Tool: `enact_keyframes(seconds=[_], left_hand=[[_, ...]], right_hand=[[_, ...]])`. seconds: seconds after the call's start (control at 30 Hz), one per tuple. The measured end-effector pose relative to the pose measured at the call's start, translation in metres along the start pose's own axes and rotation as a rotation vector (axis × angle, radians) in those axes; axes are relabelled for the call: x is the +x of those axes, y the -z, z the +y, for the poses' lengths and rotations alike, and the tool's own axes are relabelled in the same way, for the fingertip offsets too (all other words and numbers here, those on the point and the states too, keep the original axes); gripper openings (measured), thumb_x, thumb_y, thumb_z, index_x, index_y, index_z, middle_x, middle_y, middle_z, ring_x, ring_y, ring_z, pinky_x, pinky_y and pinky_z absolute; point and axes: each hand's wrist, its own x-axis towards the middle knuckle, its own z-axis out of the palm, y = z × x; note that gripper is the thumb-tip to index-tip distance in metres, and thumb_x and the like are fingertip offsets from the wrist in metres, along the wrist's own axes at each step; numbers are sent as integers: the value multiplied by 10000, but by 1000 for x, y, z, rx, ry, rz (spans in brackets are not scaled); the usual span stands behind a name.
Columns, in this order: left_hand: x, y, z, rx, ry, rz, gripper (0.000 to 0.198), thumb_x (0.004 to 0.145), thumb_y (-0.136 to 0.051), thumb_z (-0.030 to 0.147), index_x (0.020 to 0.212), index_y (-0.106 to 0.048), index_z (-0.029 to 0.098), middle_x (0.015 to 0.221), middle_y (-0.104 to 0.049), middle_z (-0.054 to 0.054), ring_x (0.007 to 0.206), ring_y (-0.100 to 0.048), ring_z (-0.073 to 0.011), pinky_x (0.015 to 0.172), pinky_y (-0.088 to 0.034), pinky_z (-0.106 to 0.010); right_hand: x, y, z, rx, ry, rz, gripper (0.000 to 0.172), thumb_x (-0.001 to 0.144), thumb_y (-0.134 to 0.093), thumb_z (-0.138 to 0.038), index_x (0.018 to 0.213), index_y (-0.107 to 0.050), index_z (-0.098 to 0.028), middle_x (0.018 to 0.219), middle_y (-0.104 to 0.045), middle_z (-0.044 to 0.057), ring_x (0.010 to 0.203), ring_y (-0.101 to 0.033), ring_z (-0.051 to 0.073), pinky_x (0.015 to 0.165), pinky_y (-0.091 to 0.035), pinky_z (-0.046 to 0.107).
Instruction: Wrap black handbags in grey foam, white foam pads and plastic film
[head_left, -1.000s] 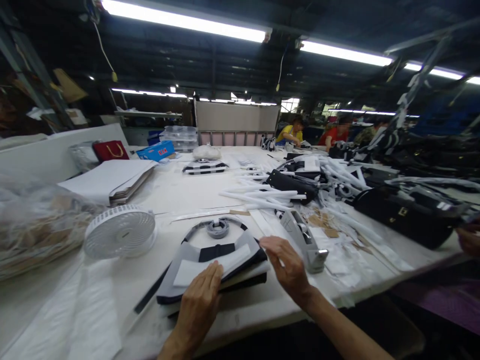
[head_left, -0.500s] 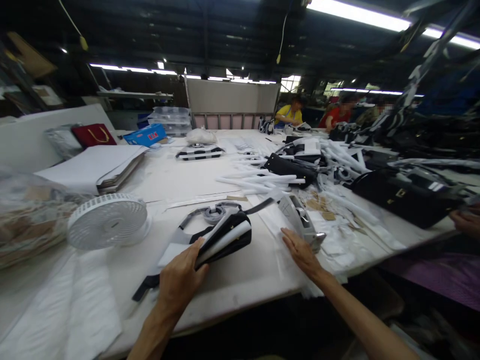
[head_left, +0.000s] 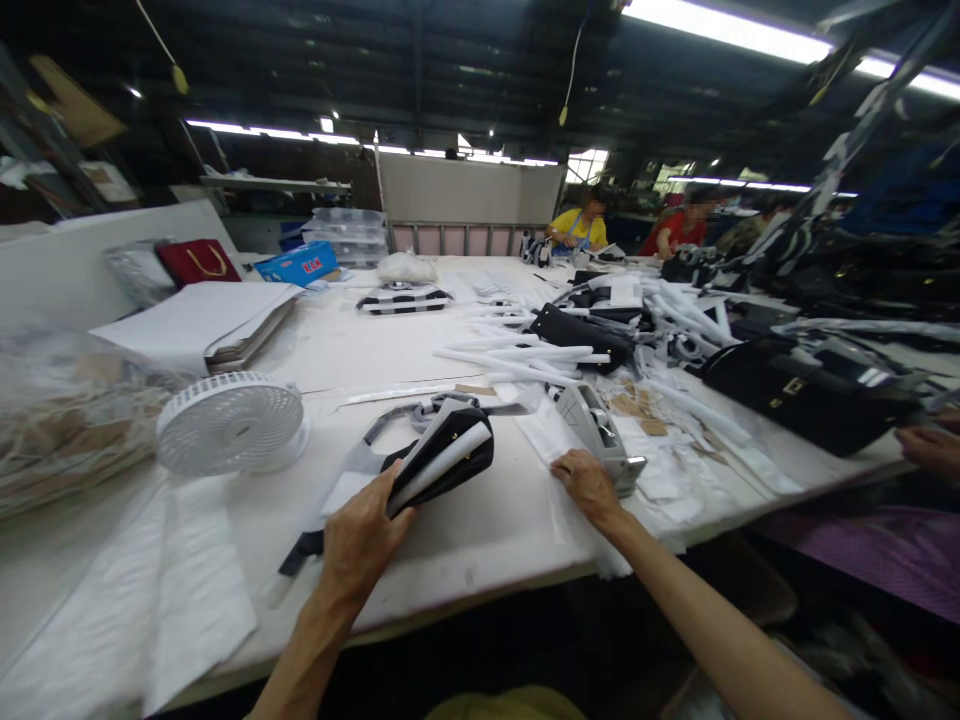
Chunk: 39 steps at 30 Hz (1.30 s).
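Note:
My left hand [head_left: 364, 525] is wrapped round the near end of a black bag [head_left: 480, 455], thumb on one side and fingers on the other. A white padding roll [head_left: 446, 465] lies along the bag's opening, and a grey-wrapped strap [head_left: 379, 425] loops out behind it. Beside a grey tape dispenser [head_left: 592, 425], the fingers of my right hand [head_left: 589, 487] are bent together at the edge of a thin white sheet [head_left: 541, 432]. That sheet lies flat on the table, partly beneath the dispenser.
A white fan [head_left: 229, 425] stands left, near a clear sack [head_left: 67, 420]. White padding rolls [head_left: 517, 352] and black bags are heaped on the right, with a larger black bag [head_left: 810, 400] near the edge. A co-worker's hand [head_left: 930, 445] is at far right.
My right hand has moved slightly left and its stretched fingers have curled onto the sheet's edge. The bag in my left hand has tilted up a little and shifted left.

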Motion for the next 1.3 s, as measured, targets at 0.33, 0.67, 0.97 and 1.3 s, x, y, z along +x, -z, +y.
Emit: enact_keyframes(seconds=[0.33, 0.67, 0.97, 1.3], left_hand=[[-1, 0, 0, -29, 108, -113, 529, 789, -694, 197, 1311, -602, 189, 1173, -724, -65, 995, -720, -245, 899, -557, -289], [0, 1, 1, -47, 146, -115, 575, 760, -740, 198, 1318, -604, 188, 1158, -729, -70, 988, -722, -279, 851, -579, -319], [1, 4, -6, -84, 183, -75, 539, 761, -734, 219, 1288, -619, 226, 1154, -732, -42, 992, -721, -288, 823, -589, -326], [-10, -8, -4, -157, 51, 88, 534, 782, -650, 171, 1309, -565, 175, 1182, -719, -79, 983, -722, -246, 857, -593, -317]], right_hand=[[24, 24, -18, 159, -298, -44, 208, 869, -615, -315, 740, -740, -209, 807, -754, 60, 791, -693, 288, 764, -511, 425], [6, 15, -111, 464, -224, -175, 89, 812, -723, -292, 742, -725, -238, 987, -756, 38, 984, -687, 246, 938, -499, 394], [-12, -18, -118, 319, -54, -241, 256, 973, -527, -301, 1087, -738, -211, 1218, -704, 97, 1206, -612, 255, 1060, -457, 438], [28, -92, -131, 67, 274, -372, 548, 964, -523, -413, 1459, -461, -186, 1465, -517, 145, 1410, -395, 329, 1175, -281, 573]])
